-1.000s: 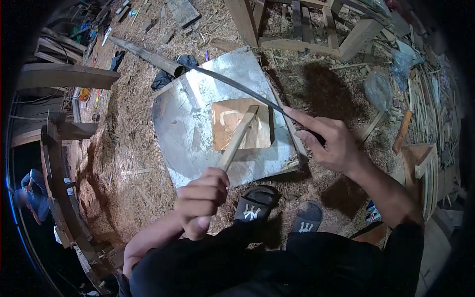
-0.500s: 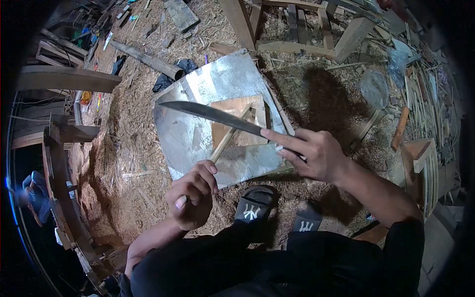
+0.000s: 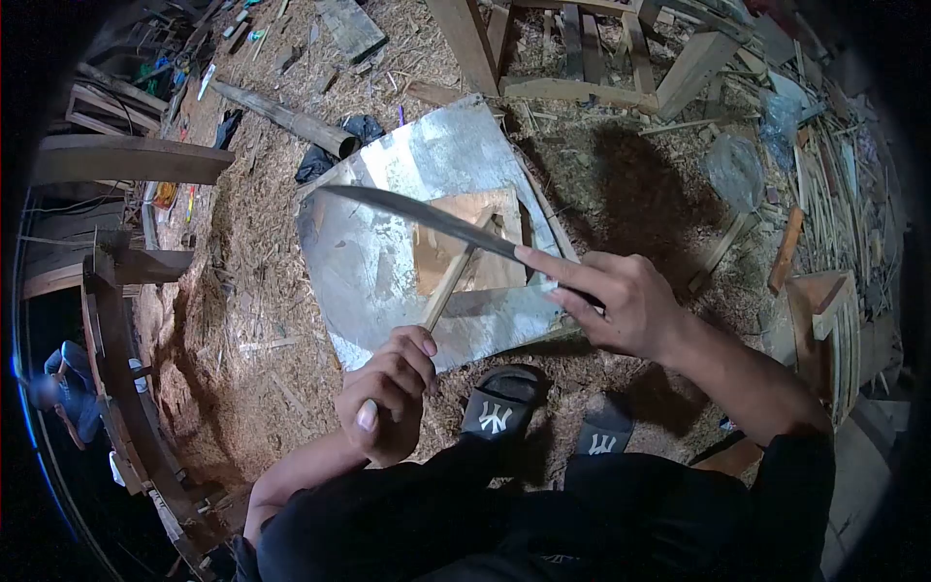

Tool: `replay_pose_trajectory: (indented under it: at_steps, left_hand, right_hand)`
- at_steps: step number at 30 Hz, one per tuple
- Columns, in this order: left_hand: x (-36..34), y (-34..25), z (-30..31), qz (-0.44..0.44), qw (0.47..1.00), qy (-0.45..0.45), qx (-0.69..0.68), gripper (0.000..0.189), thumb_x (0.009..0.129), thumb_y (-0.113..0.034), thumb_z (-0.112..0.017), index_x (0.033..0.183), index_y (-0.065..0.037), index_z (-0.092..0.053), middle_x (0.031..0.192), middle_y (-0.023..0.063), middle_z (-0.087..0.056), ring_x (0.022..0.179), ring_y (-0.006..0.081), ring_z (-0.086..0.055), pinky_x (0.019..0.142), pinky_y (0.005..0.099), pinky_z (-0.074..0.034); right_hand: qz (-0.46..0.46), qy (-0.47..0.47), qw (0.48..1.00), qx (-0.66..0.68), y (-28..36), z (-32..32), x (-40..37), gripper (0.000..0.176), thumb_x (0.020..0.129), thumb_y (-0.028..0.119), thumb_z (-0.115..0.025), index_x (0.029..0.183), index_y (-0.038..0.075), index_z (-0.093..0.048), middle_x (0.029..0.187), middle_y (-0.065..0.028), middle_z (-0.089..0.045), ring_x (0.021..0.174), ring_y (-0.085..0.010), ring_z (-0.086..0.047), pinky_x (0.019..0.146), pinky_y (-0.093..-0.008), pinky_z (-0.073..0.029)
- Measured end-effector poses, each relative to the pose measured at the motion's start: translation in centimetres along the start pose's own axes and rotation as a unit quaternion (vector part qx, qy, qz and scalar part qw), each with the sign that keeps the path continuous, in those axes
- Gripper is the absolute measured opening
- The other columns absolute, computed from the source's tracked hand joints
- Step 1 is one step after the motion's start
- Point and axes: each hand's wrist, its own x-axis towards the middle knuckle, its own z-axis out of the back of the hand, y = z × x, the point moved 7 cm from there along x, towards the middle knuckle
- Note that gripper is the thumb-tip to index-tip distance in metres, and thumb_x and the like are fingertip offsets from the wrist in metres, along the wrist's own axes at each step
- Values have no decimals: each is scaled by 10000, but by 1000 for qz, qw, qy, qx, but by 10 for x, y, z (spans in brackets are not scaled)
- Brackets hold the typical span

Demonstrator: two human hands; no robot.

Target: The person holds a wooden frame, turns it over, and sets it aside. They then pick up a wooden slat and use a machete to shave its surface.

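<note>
My left hand (image 3: 390, 396) is wrapped round the near end of a thin wooden stick (image 3: 448, 283), which slants away over a flat board. Its far end passes under the blade of a long machete (image 3: 407, 208). My right hand (image 3: 621, 301) grips the machete's handle, with the forefinger stretched along the base of the blade; the handle is mostly hidden in the fist. Below the blade lies a square wooden block (image 3: 427, 254) on a grey, worn board (image 3: 359, 291) on the ground.
Wood shavings (image 3: 262, 388) cover the floor. Two sandals (image 3: 499, 407) are on my feet near the board. A round pole (image 3: 281, 116) lies beyond it at left, a wooden frame (image 3: 582, 92) at the back, and a plastic bag (image 3: 734, 173) at right. A person (image 3: 70, 388) is at far left.
My left hand has moved slightly right and down with the stick. The machete has shifted a little right, its blade now crossing the stick more closely.
</note>
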Motion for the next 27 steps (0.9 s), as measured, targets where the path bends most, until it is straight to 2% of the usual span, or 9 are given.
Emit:
replay_pose_trajectory:
  at_steps: [6,11,13,16,19,20,21,24,27]
  left_hand:
    - [-1,2,-2,-54,998,-5,-10,630,1032,-534,-278,570,-114,-360,514,61,-436,492,230,-494,687,469,-434]
    - [-1,2,-3,-63,998,4,-5,642,1041,-549,-229,582,-121,-364,509,52,-429,487,224,-490,682,472,-435]
    - [1,1,-4,-64,998,4,-7,645,1043,-550,-220,585,-122,-368,508,50,-427,486,224,-489,683,472,-435]
    - [1,3,3,-68,997,-19,-26,653,1046,-546,-200,587,-117,-376,511,45,-425,484,224,-488,685,472,-435]
    - [-2,4,3,-77,997,-11,-19,658,1044,-550,-202,583,-115,-379,511,46,-427,485,225,-488,685,472,-435]
    - [-2,3,3,-77,997,-13,-20,658,1044,-550,-202,583,-115,-379,511,46,-427,485,225,-488,685,472,-435]
    - [-2,2,3,-69,997,-15,-16,659,1044,-550,-205,583,-113,-381,511,48,-429,485,226,-489,681,472,-435]
    - [1,3,2,-67,998,-10,-13,660,1043,-545,-208,580,-108,-381,509,50,-431,485,226,-490,671,471,-438]
    - [-1,2,0,-68,998,-6,-7,660,1043,-535,-207,573,-102,-373,505,52,-434,484,224,-489,662,469,-442]
  right_hand:
    - [-18,-21,1000,9,-13,-2,3,437,982,250,-598,1411,181,-562,620,-97,-594,508,-206,-591,490,-372,-530]
    - [-5,-24,1000,16,-16,-4,1,426,986,263,-591,1400,166,-572,607,-110,-579,500,-234,-586,478,-374,-503]
    - [-5,-53,999,-13,-20,2,2,427,988,275,-585,1403,172,-572,604,-99,-580,492,-211,-579,470,-373,-503]
    - [-1,-27,999,19,-15,-2,-3,416,1001,280,-572,1403,171,-571,604,-77,-586,496,-166,-569,465,-366,-508]
    - [7,-17,1000,8,-16,-8,-5,411,1004,284,-569,1397,163,-576,593,-76,-567,479,-168,-552,442,-352,-491]
    - [30,-67,997,16,-18,-4,-1,406,1004,285,-569,1392,165,-581,592,-77,-565,451,-168,-532,413,-336,-474]
    - [31,-68,997,15,-17,-2,0,406,1004,285,-569,1392,165,-581,592,-77,-565,451,-168,-532,413,-336,-474]
    - [20,7,1000,9,-3,-3,3,414,991,278,-591,1393,182,-580,609,-78,-588,468,-173,-548,438,-336,-496]
    - [3,12,1000,25,-8,-2,4,420,984,264,-599,1396,186,-577,603,-73,-589,474,-164,-558,449,-341,-505]
